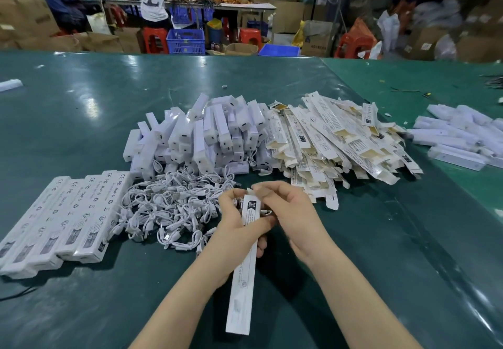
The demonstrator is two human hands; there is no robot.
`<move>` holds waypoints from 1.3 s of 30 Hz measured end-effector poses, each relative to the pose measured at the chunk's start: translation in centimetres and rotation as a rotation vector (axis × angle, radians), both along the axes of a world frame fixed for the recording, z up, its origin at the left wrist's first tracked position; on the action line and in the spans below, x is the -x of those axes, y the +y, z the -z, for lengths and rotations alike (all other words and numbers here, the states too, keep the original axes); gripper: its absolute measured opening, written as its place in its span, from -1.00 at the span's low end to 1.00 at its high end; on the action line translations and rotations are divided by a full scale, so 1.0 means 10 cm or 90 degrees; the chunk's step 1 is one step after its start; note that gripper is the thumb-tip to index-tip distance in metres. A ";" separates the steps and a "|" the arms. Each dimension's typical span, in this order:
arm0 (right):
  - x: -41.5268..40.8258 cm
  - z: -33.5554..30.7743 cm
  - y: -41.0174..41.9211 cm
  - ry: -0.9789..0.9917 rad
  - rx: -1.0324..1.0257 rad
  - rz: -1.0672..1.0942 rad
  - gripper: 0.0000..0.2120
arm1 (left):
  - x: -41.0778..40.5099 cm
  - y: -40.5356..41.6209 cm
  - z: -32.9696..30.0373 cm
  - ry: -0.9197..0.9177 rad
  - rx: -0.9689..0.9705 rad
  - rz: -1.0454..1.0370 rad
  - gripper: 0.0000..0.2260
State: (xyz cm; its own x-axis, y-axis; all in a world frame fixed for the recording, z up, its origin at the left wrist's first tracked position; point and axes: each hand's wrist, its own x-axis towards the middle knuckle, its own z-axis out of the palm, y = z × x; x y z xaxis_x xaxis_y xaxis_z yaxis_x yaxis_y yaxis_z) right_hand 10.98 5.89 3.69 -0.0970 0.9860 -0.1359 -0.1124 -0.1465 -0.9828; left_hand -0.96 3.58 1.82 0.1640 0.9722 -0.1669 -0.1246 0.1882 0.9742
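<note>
Fingers of the left hand wrap the far half of a long white carton. The right hand fingers pinch together at its far end, apparently on the blurred flap. The carton is held just above the green surface, near centre. Left: cable heap, closed cartons. Far: white units, flat cartons.

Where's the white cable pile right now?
Head view, left of centre on the green table: cable pile sits between the closed boxes and the left hand.
</note>
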 end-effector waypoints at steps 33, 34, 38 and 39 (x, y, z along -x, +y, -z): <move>-0.10 0.04 0.02 -0.096 0.011 -0.100 -0.93 | 0.06 0.01 0.06 0.105 -0.029 0.063 -0.59; -0.07 0.06 0.01 -0.092 0.009 -0.103 -0.91 | 0.06 0.02 0.06 0.099 -0.025 0.036 -0.58; -0.03 0.09 0.00 -0.219 -0.106 -0.089 -0.94 | 0.09 0.04 0.09 0.051 -0.009 -0.011 -0.58; -0.04 0.07 0.01 -0.211 -0.106 -0.097 -0.93 | 0.09 0.04 0.10 0.043 -0.005 0.007 -0.56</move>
State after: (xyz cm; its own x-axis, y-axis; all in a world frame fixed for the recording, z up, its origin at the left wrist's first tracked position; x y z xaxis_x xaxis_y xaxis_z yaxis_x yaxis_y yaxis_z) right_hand 11.41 5.98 2.98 -0.2210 0.9750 -0.0236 0.2247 0.0273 -0.9740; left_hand -1.86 3.95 0.84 0.1628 0.9717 -0.1709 -0.0568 0.1821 0.9816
